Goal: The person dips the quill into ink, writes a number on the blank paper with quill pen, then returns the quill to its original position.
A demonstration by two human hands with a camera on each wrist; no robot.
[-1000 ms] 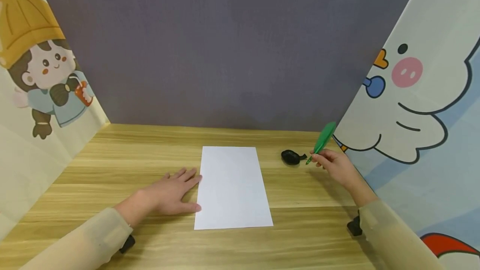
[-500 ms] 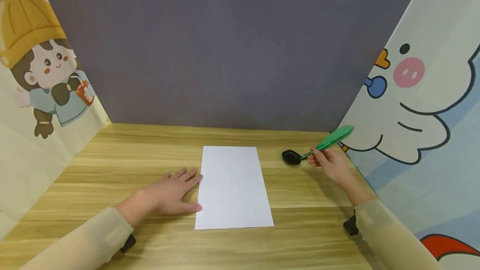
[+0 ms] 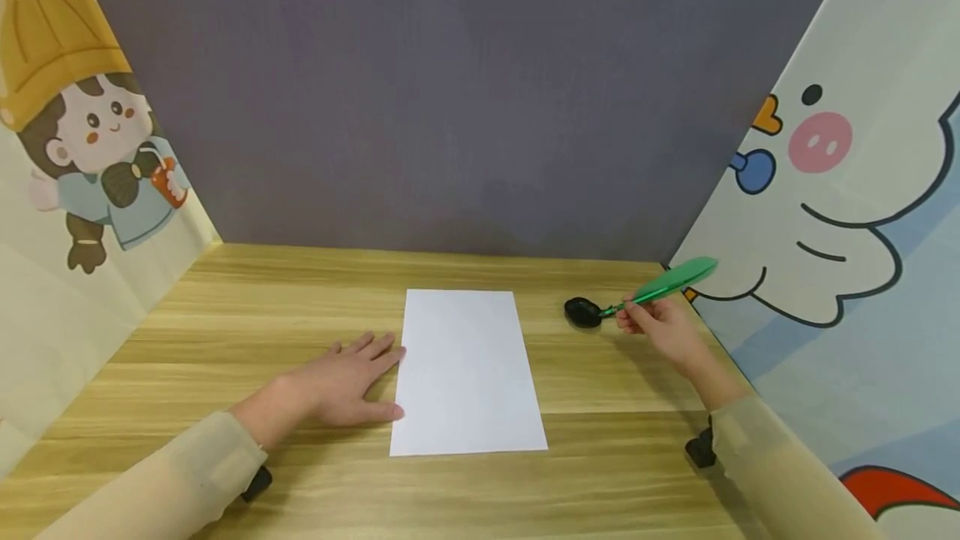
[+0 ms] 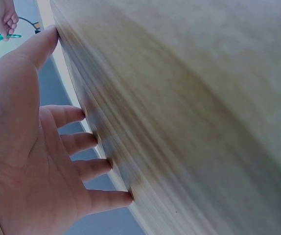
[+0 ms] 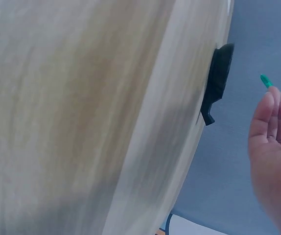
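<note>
The right hand (image 3: 667, 336) pinches a green feather pen (image 3: 675, 280) near its lower end, between thumb and fingers. Its feather slants up to the right, and its tip points left. In the head view the tip overlaps a small black oval object (image 3: 583, 312) on the table; in the right wrist view the pen tip (image 5: 265, 80) stands apart from that object (image 5: 219, 78), which has a short bent tail. Palm down, the left hand (image 3: 348, 382) rests on the table with spread fingers. Its thumb and forefinger reach the left edge of a white paper sheet (image 3: 465, 373).
A wood-grain table (image 3: 285, 298) lies under everything. Behind it rises a dark grey panel (image 3: 450, 107). Cartoon-printed panels stand at the left (image 3: 45, 340) and right (image 3: 862, 390), the right one close to the right hand and the feather.
The right hand has tipped the feather pen from steep to low, its feather swinging right and down and its tip leftward to the black object. The left hand stays at the paper.
</note>
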